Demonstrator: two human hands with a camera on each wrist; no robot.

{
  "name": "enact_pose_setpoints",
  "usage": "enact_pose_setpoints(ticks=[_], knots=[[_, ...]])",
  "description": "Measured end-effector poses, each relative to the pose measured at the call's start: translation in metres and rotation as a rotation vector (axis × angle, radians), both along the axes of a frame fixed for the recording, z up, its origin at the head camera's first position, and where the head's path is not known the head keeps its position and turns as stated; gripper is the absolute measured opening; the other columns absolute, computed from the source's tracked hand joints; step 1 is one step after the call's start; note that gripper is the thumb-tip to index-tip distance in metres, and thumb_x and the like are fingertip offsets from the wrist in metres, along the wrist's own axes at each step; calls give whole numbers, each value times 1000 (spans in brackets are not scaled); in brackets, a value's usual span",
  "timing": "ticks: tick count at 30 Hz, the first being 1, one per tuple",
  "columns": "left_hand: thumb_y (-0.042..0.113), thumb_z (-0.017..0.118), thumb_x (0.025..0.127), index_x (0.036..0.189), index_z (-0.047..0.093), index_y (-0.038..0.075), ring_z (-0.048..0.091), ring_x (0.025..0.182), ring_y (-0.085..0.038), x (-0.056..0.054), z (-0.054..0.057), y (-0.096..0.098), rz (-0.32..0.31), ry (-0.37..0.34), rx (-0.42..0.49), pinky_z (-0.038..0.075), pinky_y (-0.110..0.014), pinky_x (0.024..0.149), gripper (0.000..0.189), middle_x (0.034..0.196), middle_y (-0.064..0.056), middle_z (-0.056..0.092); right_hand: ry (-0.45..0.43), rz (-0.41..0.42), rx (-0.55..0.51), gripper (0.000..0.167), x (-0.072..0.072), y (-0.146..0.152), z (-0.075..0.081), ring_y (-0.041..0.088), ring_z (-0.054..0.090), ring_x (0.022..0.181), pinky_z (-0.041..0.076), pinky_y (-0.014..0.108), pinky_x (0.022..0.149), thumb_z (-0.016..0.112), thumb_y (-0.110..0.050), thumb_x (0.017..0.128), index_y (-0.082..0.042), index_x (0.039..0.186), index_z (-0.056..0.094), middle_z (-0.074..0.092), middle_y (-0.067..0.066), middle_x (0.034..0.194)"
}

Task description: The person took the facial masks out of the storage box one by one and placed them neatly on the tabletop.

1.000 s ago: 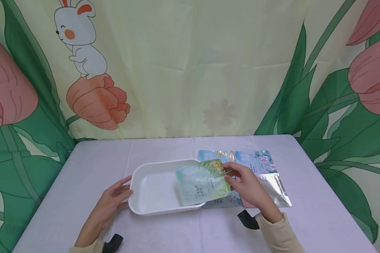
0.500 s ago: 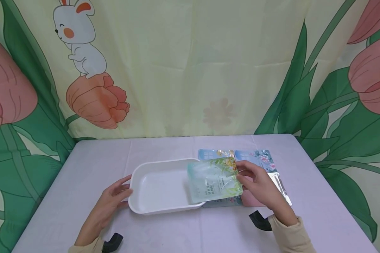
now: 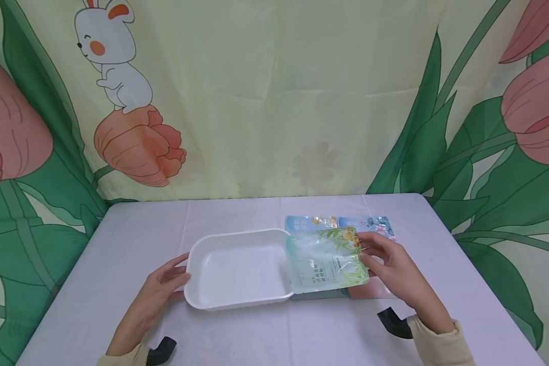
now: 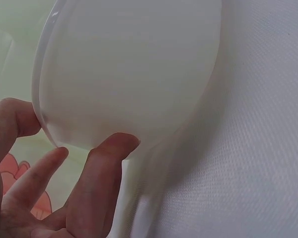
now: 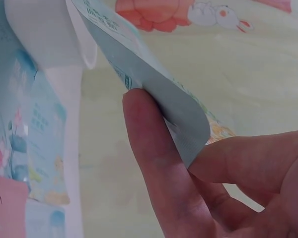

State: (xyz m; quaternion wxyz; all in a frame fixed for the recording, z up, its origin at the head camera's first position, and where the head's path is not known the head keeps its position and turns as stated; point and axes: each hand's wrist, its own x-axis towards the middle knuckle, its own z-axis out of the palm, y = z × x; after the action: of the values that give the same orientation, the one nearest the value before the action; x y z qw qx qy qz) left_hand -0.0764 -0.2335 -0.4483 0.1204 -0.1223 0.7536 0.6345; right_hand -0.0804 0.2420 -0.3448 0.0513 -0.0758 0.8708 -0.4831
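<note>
My left hand (image 3: pixel 159 295) holds the left end of a white plastic tray (image 3: pixel 238 305) with fingers and thumb at its rim. In the left wrist view the thumb (image 4: pixel 102 178) presses on the tray's end wall. With the thumb and fingers of my right hand (image 3: pixel 391 262) I pinch the right edge of a green flat packet (image 3: pixel 327 262), like a sheet-mask sachet. The packet is raised and slightly tilted, its left edge over the tray's right end. Its grey back (image 5: pixel 184 111) shows in the right wrist view.
Several similar packets lie on the table right of the tray, partly hidden by the green packet: a light blue one (image 3: pixel 306 222), a blue floral one (image 3: pixel 377 223) and a pink one (image 3: pixel 370 291). A white cloth (image 3: pixel 238 338) covers the table. A printed curtain (image 3: pixel 265 112) hangs behind.
My right hand has moved right with the green packet, drawing it from over the tray's inside to over the other packets. The left hand and tray have stayed put.
</note>
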Motion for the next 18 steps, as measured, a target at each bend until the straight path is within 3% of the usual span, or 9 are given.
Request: enact_pose_setpoints(ticks=[4,10,15,18], knots=[[33,71,92,151,42,21,66,104,-16,0,0,0,6,-8,-4,59,-32,84,67,141,-18,52,5,-6,22,43,3,7,3,28,62,105,60,27,70,61,0,95,0,137,51,57,21,128],[34,71,92,151,41,20,66,104,-16,0,1,0,3,-8,-11,59,-32,84,67,141,-18,52,14,-11,42,44,8,17,5,11,63,101,60,26,70,61,0,95,1,138,50,57,22,130],[33,71,92,151,41,21,65,104,-17,-1,1,-1,2,-13,-9,59,-31,83,67,141,-18,52,6,-20,69,43,12,23,6,13,62,102,59,26,69,62,-2,96,0,137,50,56,22,131],[32,71,92,151,41,20,66,104,-17,-1,0,-1,-1,-14,-6,59,-31,83,67,141,-18,52,9,-26,87,43,14,28,5,7,61,100,59,26,69,62,-2,96,0,137,51,56,21,130]])
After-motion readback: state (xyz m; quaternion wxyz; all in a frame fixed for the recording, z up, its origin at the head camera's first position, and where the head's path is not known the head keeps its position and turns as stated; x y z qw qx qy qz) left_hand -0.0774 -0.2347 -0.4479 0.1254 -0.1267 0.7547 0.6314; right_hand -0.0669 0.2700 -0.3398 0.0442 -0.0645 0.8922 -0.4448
